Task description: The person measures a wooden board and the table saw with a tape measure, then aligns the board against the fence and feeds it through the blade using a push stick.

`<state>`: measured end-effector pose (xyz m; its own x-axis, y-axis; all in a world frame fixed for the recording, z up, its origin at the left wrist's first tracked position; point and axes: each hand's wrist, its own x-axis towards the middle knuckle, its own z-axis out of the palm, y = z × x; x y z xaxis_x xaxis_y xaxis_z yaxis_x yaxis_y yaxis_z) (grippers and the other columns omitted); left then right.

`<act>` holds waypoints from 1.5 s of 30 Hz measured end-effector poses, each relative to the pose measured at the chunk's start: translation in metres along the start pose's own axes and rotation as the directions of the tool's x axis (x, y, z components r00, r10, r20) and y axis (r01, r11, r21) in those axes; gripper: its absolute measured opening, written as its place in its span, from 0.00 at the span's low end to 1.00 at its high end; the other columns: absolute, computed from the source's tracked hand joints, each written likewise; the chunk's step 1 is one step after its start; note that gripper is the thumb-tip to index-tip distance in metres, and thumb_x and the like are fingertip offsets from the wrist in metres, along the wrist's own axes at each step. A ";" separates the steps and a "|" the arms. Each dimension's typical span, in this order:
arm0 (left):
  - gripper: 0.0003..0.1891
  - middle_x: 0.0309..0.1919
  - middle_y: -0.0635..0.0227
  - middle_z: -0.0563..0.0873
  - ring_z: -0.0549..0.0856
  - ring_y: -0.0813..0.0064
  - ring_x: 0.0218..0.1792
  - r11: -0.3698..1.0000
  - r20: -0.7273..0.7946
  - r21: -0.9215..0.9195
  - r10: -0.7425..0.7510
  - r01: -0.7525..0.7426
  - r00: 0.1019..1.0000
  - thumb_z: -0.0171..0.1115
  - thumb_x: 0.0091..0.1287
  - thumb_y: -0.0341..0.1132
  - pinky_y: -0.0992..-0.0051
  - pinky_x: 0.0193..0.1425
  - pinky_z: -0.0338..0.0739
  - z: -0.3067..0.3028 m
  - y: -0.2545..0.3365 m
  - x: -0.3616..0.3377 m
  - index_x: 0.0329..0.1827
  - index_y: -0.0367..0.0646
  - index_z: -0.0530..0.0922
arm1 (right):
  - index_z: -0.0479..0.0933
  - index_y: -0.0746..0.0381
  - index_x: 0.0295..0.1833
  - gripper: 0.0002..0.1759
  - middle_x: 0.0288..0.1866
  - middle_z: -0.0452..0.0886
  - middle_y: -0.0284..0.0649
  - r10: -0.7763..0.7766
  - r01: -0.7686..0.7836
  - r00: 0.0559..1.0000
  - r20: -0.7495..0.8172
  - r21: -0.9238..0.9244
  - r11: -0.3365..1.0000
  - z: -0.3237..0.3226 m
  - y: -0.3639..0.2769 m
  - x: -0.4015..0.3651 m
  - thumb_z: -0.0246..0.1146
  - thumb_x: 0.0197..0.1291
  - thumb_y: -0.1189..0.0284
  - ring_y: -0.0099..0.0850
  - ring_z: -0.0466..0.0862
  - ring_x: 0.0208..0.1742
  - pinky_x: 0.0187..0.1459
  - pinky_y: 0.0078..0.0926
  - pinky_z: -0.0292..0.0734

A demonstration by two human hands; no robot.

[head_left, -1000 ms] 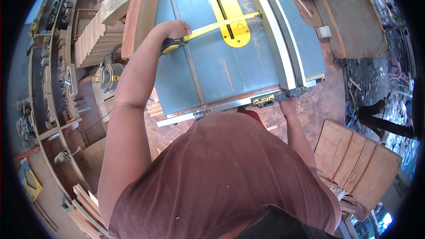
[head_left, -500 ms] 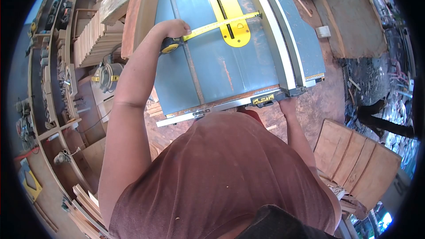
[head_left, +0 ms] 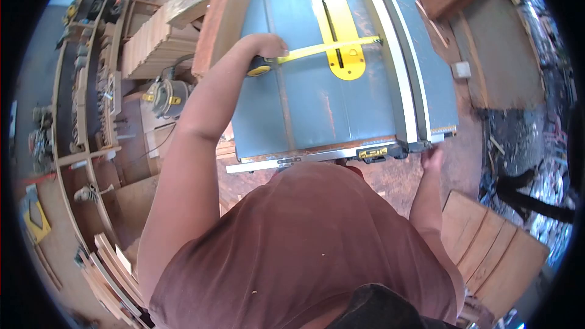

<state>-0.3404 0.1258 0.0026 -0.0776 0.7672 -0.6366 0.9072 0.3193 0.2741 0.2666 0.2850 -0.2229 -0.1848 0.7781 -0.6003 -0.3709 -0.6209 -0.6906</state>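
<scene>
On the blue saw bench [head_left: 317, 103], the left hand [head_left: 267, 44] clenches its fingers on the tape measure [head_left: 259, 67], whose blade is stretched across to the fence [head_left: 399, 67]. The right hand [head_left: 434, 157] sits at the fence's front end, grip unclear. The tape likely reads best lying flat and square to the fence.
</scene>
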 end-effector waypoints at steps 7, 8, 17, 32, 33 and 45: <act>0.20 0.54 0.58 0.85 0.82 0.56 0.56 0.985 0.041 -0.050 -0.165 0.167 0.985 0.54 0.71 0.46 0.61 0.62 0.74 0.001 0.016 -0.021 0.57 0.46 0.82 | 0.73 0.62 0.63 0.20 0.53 0.83 0.42 -0.087 0.066 0.987 -0.136 -0.153 0.986 0.045 -0.003 0.067 0.56 0.69 0.66 0.35 0.85 0.47 0.43 0.35 0.84; 0.18 0.47 0.57 0.86 0.84 0.58 0.49 0.989 0.015 -0.074 -0.125 0.126 0.992 0.54 0.72 0.45 0.62 0.56 0.74 0.006 0.018 -0.029 0.54 0.43 0.82 | 0.74 0.62 0.63 0.20 0.52 0.83 0.41 -0.068 0.049 0.991 -0.117 -0.160 0.986 0.047 -0.001 0.080 0.56 0.69 0.66 0.35 0.85 0.46 0.42 0.35 0.84; 0.16 0.30 0.74 0.83 0.79 0.82 0.33 0.723 0.064 -0.659 -0.219 0.206 0.974 0.54 0.77 0.44 0.75 0.42 0.75 0.085 0.082 -0.133 0.46 0.40 0.82 | 0.76 0.61 0.59 0.17 0.46 0.84 0.39 0.292 -0.007 0.947 0.133 -0.901 0.435 -0.085 0.047 0.133 0.57 0.68 0.67 0.35 0.85 0.41 0.38 0.35 0.82; 0.13 0.38 0.69 0.81 0.80 0.80 0.40 -0.143 -0.460 -0.814 -0.432 -0.563 0.776 0.46 0.80 0.39 0.77 0.47 0.75 0.155 0.120 -0.165 0.49 0.40 0.77 | 0.61 0.66 0.72 0.29 0.64 0.73 0.44 0.137 0.595 0.528 0.838 -0.481 0.644 0.351 0.104 -0.282 0.55 0.72 0.63 0.29 0.74 0.62 0.58 0.29 0.73; 0.13 0.38 0.69 0.81 0.80 0.80 0.40 -0.154 -0.466 -0.810 -0.417 -0.566 0.780 0.46 0.80 0.39 0.77 0.47 0.75 0.166 0.103 -0.173 0.49 0.40 0.77 | 0.62 0.67 0.71 0.30 0.61 0.74 0.45 0.154 0.518 0.588 0.794 -0.516 0.682 0.367 0.124 -0.294 0.56 0.71 0.62 0.29 0.75 0.61 0.58 0.29 0.72; 0.47 0.64 0.51 0.74 0.77 0.66 0.62 0.153 -0.560 -0.782 -0.597 -0.604 0.574 0.59 0.70 0.56 0.71 0.64 0.73 0.290 -0.094 -0.276 0.79 0.33 0.48 | 0.68 0.65 0.61 0.24 0.43 0.78 0.40 0.521 0.078 0.613 0.594 -0.702 0.708 0.496 0.322 -0.365 0.60 0.65 0.63 0.26 0.80 0.37 0.35 0.26 0.78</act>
<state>-0.2841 -0.2774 -0.0560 -0.8179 0.5615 -0.1252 -0.1377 0.0202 0.9903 -0.2365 -0.1517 -0.0267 -0.8473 0.2098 -0.4879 0.3614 -0.4454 -0.8192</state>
